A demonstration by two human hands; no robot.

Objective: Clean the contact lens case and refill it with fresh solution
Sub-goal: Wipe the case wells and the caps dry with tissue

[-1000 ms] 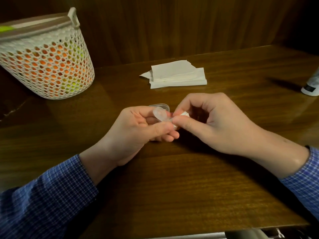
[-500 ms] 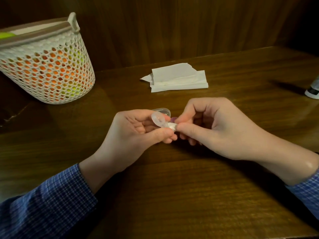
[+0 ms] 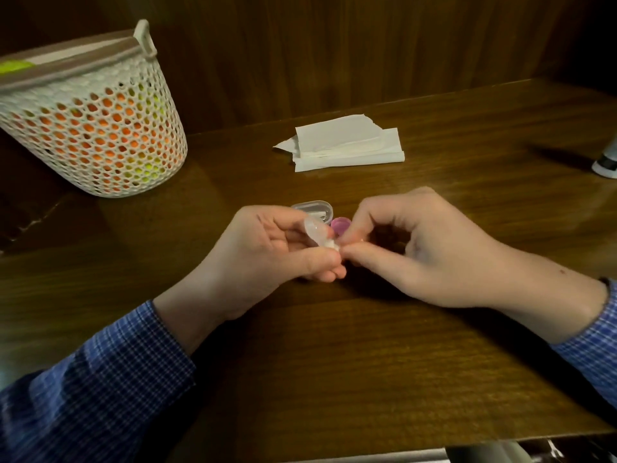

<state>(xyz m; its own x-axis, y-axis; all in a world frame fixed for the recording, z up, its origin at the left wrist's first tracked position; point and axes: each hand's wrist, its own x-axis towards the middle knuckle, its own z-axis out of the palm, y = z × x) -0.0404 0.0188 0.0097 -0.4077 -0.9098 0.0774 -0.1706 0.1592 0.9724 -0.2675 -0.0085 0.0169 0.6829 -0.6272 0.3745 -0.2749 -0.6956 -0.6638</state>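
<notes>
My left hand (image 3: 277, 245) grips the clear contact lens case (image 3: 315, 230) just above the table's middle, one round well tilted up. My right hand (image 3: 420, 248) pinches a small white wad of tissue (image 3: 330, 244) between thumb and forefinger and holds it against the case. A pink cap (image 3: 340, 225) lies on the table just behind the fingers. A clear oval lid or box (image 3: 314, 208) lies behind the left hand. The solution bottle (image 3: 606, 165) shows only as a white and black base at the right edge.
A stack of white tissues (image 3: 347, 145) lies at the back middle of the wooden table (image 3: 334, 362). A white mesh basket (image 3: 90, 128) with orange and yellow contents stands at the back left. A wood-panelled wall rises behind the table.
The view has tilted so the scene sits lower. The right hand has turned the tissue wad against the case, and the pink cap now shows behind the fingers.
</notes>
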